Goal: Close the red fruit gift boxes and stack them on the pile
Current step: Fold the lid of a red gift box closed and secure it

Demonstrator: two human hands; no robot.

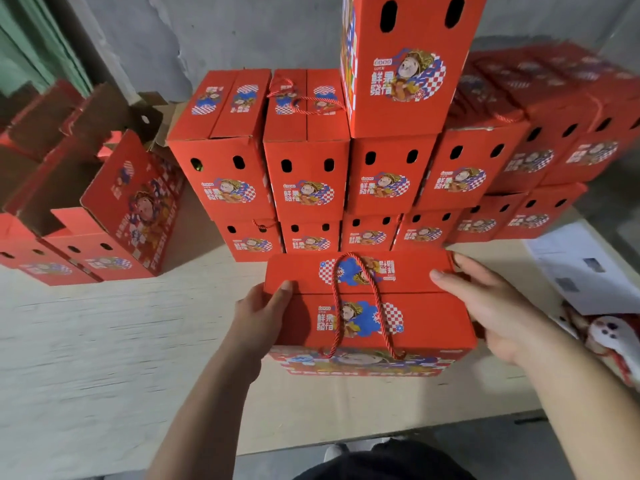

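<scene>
A closed red fruit gift box [304,323] sits just in front of me, its two top flaps shut and a red rope handle [360,303] lying across them. My left hand [263,313] grips its left end, thumb on the top flap. My right hand [495,306] holds the right end, fingers spread along the far corner. Behind it rises the pile of closed red boxes [304,178], three layers high, with one box [401,64] standing tallest at the centre.
Several open boxes [86,209] with raised flaps stand at the left. White papers [581,268] and a bundle of red rope handles [609,337] lie at the right. The pale wooden table [104,341] ends at a front edge near my body; a grey wall stands behind.
</scene>
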